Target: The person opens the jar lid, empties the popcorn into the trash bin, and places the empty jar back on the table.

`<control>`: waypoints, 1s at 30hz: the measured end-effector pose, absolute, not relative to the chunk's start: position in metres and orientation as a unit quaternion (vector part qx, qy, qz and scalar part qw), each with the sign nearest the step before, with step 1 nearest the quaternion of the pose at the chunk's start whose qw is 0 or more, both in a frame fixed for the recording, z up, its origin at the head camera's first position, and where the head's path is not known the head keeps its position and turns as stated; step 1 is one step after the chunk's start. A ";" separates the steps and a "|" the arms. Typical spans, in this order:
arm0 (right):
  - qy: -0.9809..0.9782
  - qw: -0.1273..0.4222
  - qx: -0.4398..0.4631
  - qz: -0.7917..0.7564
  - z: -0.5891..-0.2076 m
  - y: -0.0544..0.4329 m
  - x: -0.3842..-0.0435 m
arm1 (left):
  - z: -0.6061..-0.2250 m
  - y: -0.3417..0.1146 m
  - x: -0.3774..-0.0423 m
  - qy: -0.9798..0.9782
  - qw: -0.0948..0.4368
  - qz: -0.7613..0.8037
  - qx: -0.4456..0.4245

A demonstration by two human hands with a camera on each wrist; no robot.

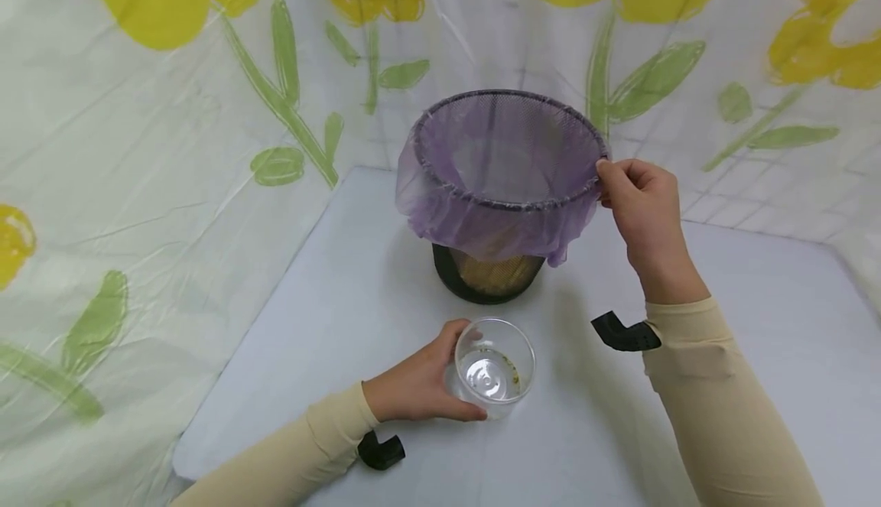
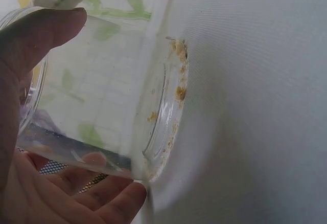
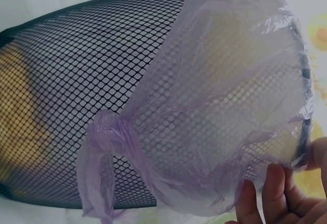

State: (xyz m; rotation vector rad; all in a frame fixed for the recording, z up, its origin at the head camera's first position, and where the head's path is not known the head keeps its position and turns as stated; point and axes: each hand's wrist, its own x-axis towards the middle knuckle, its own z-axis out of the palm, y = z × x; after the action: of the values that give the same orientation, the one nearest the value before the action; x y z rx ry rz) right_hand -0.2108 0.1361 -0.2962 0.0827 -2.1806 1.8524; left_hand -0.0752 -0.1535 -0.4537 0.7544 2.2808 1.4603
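Observation:
My left hand [image 1: 423, 381] holds a clear glass cup [image 1: 528, 362] from its left side, thumb and fingers curled round the wall. Small yellowish-brown bits [image 2: 180, 92] cling along the inside edge of the cup's bottom. Behind it stands a black mesh wastebasket [image 1: 454, 274] lined with a thin purple plastic bag [image 1: 475, 224], which is folded over the rim. With thumb and fingers, my right hand [image 1: 643, 197] pinches the rim and bag at the basket's right side. In the right wrist view, a knotted bit of bag [image 3: 107, 132] hangs against the mesh.
The white table [image 1: 344, 323] carries the basket. Behind and to the left hangs a translucent sheet [image 1: 468, 48] printed with yellow flowers and green leaves. Something yellowish-brown [image 1: 499, 271] shows through the mesh low in the basket. Black wrist mounts [image 1: 622, 333] stick out from both sleeves.

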 end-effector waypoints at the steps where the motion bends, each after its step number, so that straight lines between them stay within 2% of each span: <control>1: -0.753 0.137 0.028 0.643 -0.296 0.136 -0.211 | -0.454 -0.153 -0.075 0.800 0.167 0.513 0.262; 10: -0.743 0.143 0.023 0.654 -0.300 0.136 -0.214 | -0.457 -0.152 -0.077 0.804 0.173 0.506 0.260; 15: -0.749 0.135 0.014 0.649 -0.303 0.137 -0.214 | -0.463 -0.154 -0.080 0.802 0.196 0.503 0.256; 20: -0.716 0.173 0.020 0.676 -0.304 0.138 -0.215 | -0.460 -0.163 -0.089 0.809 0.210 0.487 0.253; 30: -0.743 0.193 0.031 0.640 -0.312 0.154 -0.200 | -0.445 -0.192 -0.103 0.886 0.173 0.370 0.220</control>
State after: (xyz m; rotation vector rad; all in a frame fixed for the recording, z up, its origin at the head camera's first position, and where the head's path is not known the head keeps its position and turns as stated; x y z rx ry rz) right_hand -0.2002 0.1540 -0.3117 0.0873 -2.0857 1.7963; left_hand -0.1033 -0.1920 -0.4449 0.6245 2.5126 1.0509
